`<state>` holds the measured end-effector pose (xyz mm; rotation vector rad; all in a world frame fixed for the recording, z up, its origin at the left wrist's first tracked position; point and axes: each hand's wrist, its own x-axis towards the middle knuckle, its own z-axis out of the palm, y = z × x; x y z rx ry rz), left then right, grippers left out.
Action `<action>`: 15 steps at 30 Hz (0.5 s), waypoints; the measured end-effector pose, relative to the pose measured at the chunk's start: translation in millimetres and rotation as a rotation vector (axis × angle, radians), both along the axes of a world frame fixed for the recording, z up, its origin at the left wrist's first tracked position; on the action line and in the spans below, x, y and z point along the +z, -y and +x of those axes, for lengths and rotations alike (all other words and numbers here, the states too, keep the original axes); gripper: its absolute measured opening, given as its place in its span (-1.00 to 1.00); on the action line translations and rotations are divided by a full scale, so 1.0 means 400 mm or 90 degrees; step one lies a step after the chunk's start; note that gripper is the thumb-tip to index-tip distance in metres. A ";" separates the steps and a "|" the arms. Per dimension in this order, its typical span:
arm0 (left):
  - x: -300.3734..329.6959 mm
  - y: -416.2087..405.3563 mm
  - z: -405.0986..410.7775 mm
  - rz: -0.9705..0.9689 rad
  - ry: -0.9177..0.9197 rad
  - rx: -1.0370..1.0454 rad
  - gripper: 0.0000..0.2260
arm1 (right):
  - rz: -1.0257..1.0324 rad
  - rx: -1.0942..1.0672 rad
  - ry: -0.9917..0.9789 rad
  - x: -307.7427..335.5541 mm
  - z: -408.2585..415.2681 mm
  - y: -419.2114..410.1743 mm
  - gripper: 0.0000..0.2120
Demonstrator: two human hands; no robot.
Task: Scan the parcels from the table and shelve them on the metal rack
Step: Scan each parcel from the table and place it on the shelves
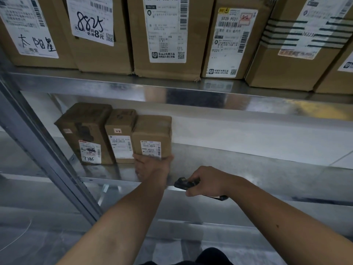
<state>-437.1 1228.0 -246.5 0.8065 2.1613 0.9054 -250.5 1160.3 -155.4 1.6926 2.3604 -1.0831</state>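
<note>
A small brown parcel (pixel 152 131) with a white label stands on the lower shelf (pixel 248 165) of the metal rack, third in a row and touching the parcel to its left. My left hand (pixel 150 167) grips its bottom front edge, fingers wrapped around the lower corners. My right hand (pixel 208 180) holds a black handheld scanner (pixel 184 183) just to the right, in front of the shelf edge, pointed left.
Two more labelled parcels (pixel 86 131) (pixel 120 134) stand left of the held one. The upper shelf (pixel 172 88) carries several large labelled cartons (pixel 166 35). A slanted rack post (pixel 47 153) runs down the left. The lower shelf extends bare to the right.
</note>
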 end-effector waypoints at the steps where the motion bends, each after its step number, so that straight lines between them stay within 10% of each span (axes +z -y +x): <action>1: -0.001 -0.003 0.000 -0.004 -0.004 0.002 0.47 | -0.001 0.000 0.003 -0.001 0.001 0.000 -0.74; 15: -0.052 0.068 0.020 -0.018 -0.067 -0.152 0.05 | -0.021 -0.064 -0.022 0.064 0.028 0.089 -0.74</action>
